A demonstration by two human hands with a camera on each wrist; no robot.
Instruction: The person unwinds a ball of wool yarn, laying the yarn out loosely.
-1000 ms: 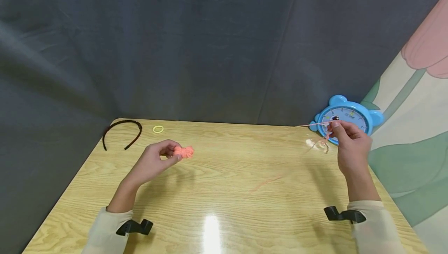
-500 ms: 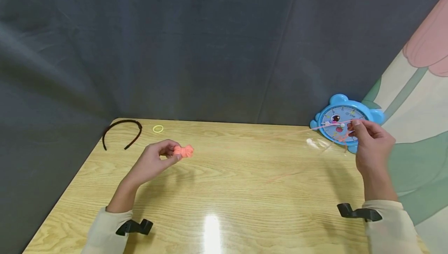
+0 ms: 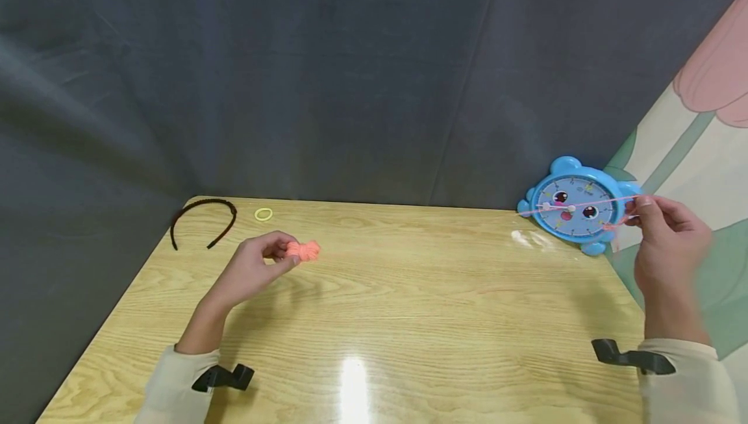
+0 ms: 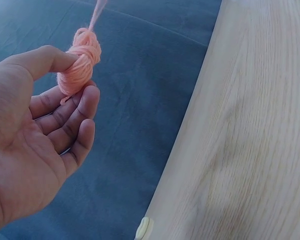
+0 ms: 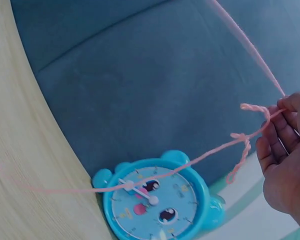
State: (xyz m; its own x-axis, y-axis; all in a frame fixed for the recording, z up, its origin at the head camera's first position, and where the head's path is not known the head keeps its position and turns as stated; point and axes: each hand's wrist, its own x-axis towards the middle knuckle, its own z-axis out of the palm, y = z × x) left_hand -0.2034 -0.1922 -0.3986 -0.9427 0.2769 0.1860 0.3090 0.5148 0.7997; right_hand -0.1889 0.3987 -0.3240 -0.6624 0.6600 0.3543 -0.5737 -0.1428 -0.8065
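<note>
Peach-pink wound yarn bundle sits pinched in the left grip; right grip, pinching a thin pink yarn strand, has slid farther away, so more length's probably out, though mid-span's too faint to tell.

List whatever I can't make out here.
Head view: the clock, its markings too small.
Left wrist view: the yarn bundle, partly hidden by the left hand; the yellow ring, cut off by the bottom edge.
Right wrist view: the right hand, cut off by the right edge.
</note>
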